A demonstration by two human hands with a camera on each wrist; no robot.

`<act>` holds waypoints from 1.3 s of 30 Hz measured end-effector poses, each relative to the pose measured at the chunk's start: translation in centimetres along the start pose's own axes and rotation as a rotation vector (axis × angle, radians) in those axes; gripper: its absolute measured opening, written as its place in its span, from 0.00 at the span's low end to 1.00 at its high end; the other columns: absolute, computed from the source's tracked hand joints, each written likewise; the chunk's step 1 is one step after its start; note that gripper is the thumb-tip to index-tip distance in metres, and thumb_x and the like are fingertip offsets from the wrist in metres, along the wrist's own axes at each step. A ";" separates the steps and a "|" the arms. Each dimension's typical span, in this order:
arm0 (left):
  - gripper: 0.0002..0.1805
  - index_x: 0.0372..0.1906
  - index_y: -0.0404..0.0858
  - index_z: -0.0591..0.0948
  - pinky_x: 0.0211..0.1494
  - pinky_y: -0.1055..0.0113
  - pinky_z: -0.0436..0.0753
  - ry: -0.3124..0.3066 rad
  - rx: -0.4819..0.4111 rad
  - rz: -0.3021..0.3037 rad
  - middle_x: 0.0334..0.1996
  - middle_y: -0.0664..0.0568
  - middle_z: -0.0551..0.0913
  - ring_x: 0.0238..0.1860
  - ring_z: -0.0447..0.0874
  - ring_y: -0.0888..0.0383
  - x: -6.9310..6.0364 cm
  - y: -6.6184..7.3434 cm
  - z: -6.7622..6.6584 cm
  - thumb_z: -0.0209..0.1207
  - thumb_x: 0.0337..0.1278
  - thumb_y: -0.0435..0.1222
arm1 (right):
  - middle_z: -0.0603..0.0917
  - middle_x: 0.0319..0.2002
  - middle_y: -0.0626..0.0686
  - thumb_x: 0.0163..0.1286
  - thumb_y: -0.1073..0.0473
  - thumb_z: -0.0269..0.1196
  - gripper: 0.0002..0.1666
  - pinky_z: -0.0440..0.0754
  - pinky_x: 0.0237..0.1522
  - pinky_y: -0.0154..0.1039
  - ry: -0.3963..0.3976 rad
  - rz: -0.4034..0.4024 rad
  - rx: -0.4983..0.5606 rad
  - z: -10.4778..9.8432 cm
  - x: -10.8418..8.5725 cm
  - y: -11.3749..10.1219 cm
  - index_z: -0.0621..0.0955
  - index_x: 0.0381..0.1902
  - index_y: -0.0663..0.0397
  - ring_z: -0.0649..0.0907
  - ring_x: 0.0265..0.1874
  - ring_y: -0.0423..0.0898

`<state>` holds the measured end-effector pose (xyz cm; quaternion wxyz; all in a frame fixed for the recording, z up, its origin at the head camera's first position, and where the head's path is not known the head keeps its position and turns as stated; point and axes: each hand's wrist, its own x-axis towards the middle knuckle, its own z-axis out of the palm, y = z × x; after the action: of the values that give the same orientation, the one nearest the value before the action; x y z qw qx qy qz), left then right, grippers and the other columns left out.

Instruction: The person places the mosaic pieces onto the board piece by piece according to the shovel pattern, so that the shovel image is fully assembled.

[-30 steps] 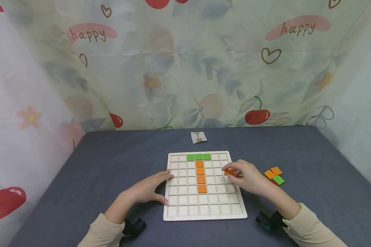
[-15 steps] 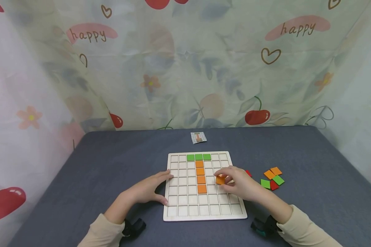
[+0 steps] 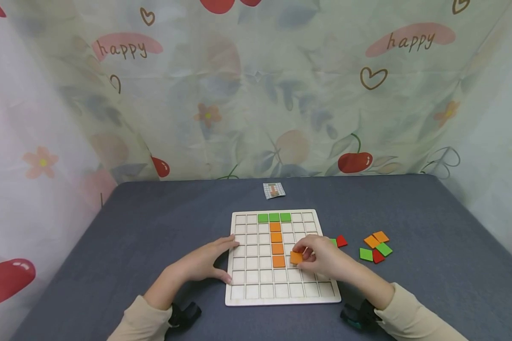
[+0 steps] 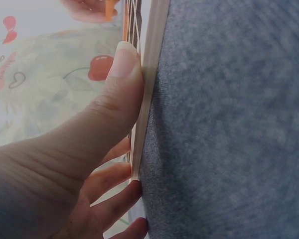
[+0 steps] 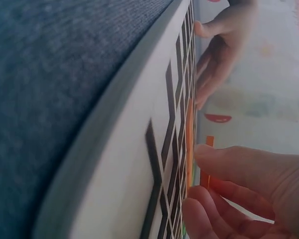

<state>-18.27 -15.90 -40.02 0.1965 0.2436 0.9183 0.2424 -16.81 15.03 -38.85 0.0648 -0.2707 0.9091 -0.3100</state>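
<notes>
A white gridded board (image 3: 245, 294) lies on the dark cloth, with three green tiles (image 3: 274, 217) in its back row and a column of orange tiles (image 3: 278, 248) below the middle one. My right hand (image 3: 324, 255) pinches an orange tile (image 3: 296, 257) just right of that column's front end; the right wrist view shows this tile (image 5: 209, 164) held on edge between thumb and fingers. My left hand (image 3: 205, 261) rests at the board's left edge, fingers spread. In the left wrist view its thumb (image 4: 122, 74) lies along the board's rim (image 4: 152, 55).
Loose orange, green and red tiles (image 3: 371, 241) lie right of the board. A red tile (image 3: 342, 241) and a partly hidden green one are nearer its right edge. A small patterned card (image 3: 274, 190) lies behind the board. A printed curtain (image 3: 256, 94) hangs at the back.
My right hand has carried the orange tile left and toward the front over the board, uncovering loose tiles on the right. My left hand has stayed in place.
</notes>
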 end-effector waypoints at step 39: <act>0.49 0.67 0.38 0.64 0.69 0.46 0.62 0.005 0.007 0.002 0.72 0.42 0.57 0.72 0.56 0.43 -0.1 0.0 0.0 0.71 0.36 0.50 | 0.81 0.34 0.51 0.56 0.62 0.67 0.15 0.74 0.30 0.27 -0.016 0.018 -0.025 -0.9 0.3 0.5 0.82 0.43 0.59 0.75 0.27 0.37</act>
<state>-18.19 -15.93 -40.01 0.1932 0.2445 0.9194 0.2400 -17.51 15.65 -38.42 0.0716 -0.2659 0.9146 -0.2960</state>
